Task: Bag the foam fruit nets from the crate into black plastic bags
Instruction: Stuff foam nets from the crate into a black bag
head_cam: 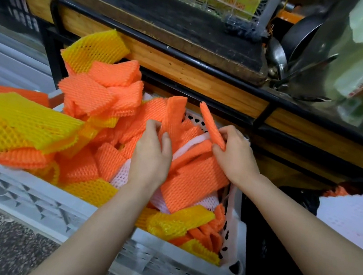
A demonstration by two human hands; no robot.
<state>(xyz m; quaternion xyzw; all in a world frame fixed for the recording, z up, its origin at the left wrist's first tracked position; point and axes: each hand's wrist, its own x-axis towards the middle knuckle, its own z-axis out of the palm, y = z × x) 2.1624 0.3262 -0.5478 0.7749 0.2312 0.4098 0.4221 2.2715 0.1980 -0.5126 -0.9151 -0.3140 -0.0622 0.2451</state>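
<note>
Far left, yellow nets (24,123) lie stacked and spill over the rim of the white crate (47,209), which stands on the speckled floor. More orange nets (101,97) pile high behind them, with another yellow one on top against the wooden counter (186,67). The crate's middle is full of loose orange nets, a few white and yellow ones mixed in.

My left hand (151,156) reaches into that heap, its fingers and thumb curled round an upright net (174,115), orange, which stands above the others. Just to the right, my right hand (235,157) pinches a tilted net (212,124), also orange, between thumb and fingertips, holding it edge-on over the crate's far right corner.

Beside the crate on the right sits the black bag (303,200), its mouth open. White nets (352,219) lie in it, with an orange one showing at their far edge. Above, dark pans (302,33) rest on the counter.
</note>
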